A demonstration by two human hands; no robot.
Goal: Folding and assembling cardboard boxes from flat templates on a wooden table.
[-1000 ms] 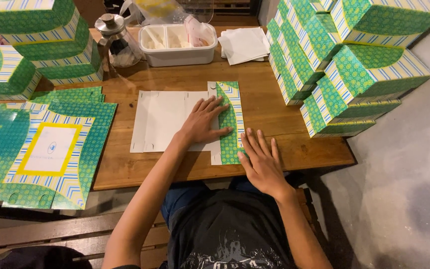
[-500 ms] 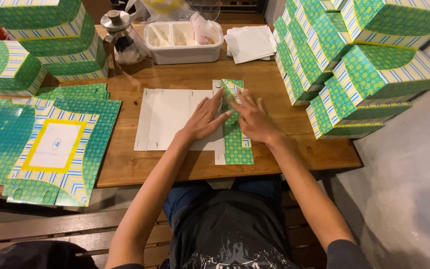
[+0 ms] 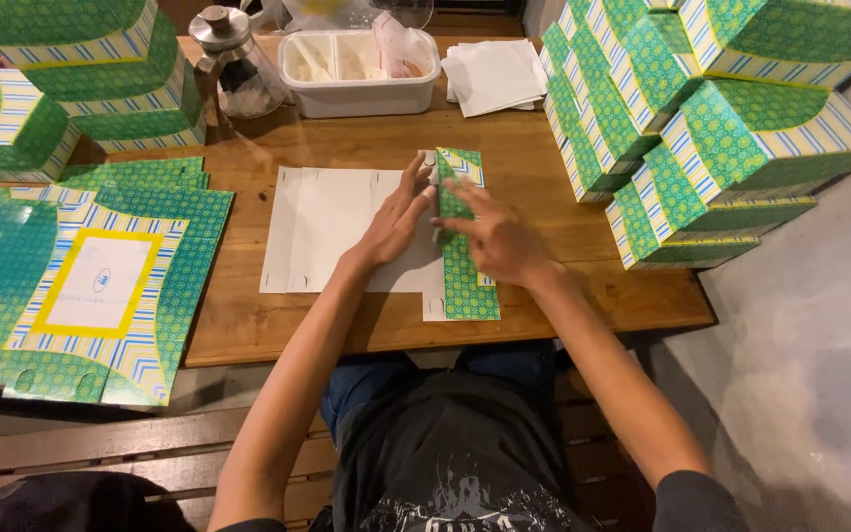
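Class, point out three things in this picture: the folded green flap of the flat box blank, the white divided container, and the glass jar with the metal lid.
folded green flap (image 3: pixel 465 271), head view, on its patterned lower half.
white divided container (image 3: pixel 359 97), head view, on its front wall.
glass jar (image 3: pixel 238 84), head view, on its glass body.

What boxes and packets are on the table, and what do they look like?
Flat box sheet: table middle, white side up, under both hands.
Folded flap: green patterned strip along its right edge.
Left hand and right hand: pressing the flap.
Flat cartons: left, green, striped, with a yellow-framed white label.
Folded boxes: stacked right, green with striped edges.
More folded boxes: stacked far left.
White tub: far middle, rectangular.
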